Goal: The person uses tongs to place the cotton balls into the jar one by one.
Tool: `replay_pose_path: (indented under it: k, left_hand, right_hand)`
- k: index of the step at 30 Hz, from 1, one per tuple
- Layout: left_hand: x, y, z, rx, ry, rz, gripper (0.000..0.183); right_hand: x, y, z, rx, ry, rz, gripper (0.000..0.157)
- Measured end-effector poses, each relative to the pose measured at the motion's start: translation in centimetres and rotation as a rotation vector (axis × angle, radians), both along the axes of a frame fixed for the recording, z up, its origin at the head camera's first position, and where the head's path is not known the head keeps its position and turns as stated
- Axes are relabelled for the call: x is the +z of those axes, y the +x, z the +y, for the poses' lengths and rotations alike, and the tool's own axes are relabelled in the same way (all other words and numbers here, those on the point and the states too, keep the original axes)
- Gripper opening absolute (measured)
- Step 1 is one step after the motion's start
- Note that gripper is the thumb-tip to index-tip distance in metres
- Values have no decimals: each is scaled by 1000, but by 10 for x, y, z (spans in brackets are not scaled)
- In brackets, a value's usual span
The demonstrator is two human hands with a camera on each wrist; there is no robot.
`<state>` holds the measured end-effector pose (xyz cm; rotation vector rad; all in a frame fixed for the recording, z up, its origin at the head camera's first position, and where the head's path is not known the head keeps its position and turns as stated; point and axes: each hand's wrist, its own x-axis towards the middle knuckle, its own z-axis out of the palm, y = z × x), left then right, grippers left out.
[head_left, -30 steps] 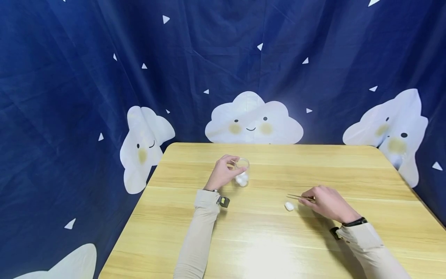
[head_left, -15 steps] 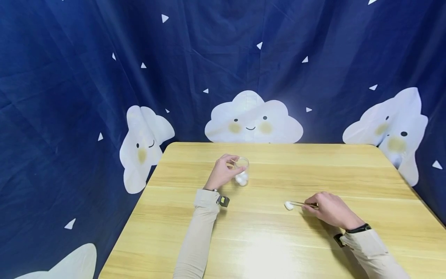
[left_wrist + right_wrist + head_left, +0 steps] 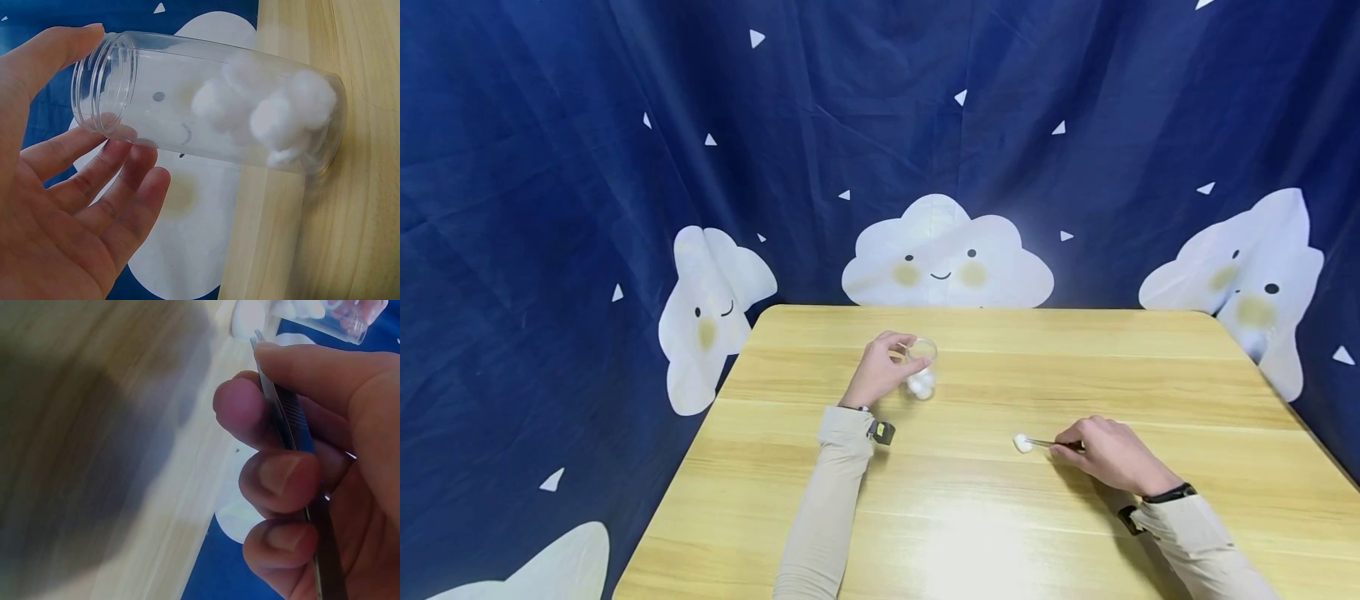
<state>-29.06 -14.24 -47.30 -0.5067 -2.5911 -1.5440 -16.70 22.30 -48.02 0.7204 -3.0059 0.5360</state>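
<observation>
A clear plastic jar [image 3: 169, 94] without a lid stands upright on the table, with several white cotton balls [image 3: 272, 122] in its bottom. My left hand [image 3: 880, 368] grips it by the threaded rim, thumb on one side and fingertips on the other. Metal tweezers [image 3: 294, 419] lie in my right hand [image 3: 1111, 454], pinched between thumb and fingers. Their tips touch a single cotton ball [image 3: 1022, 443] on the table, to the right of the jar and nearer the front. Whether the tips have closed round this cotton ball I cannot tell.
The light wooden table [image 3: 970, 500] reaches back to a dark blue curtain [image 3: 880, 108] printed with clouds and small white triangles. A bright glare lies on the tabletop near the front.
The right hand has moved slightly toward the front, and the tweezer tips have swung from behind the lone cotton ball onto it. Left hand and jar stay in place.
</observation>
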Motion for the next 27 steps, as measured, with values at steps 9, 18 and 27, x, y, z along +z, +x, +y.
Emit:
replay_pose_path:
  k: [9, 18, 27]
  left_hand:
    - [0, 0, -1, -6, 2, -3, 56]
    - [-2, -4, -2, -15, 2, 18, 58]
    - [-1, -1, -2, -9, -8, 13, 57]
  right_hand:
    - [1, -2, 1, 14, -5, 24, 8]
    - [5, -5, 0, 8, -18, 28, 6]
    - [10, -8, -2, -4, -10, 43, 6]
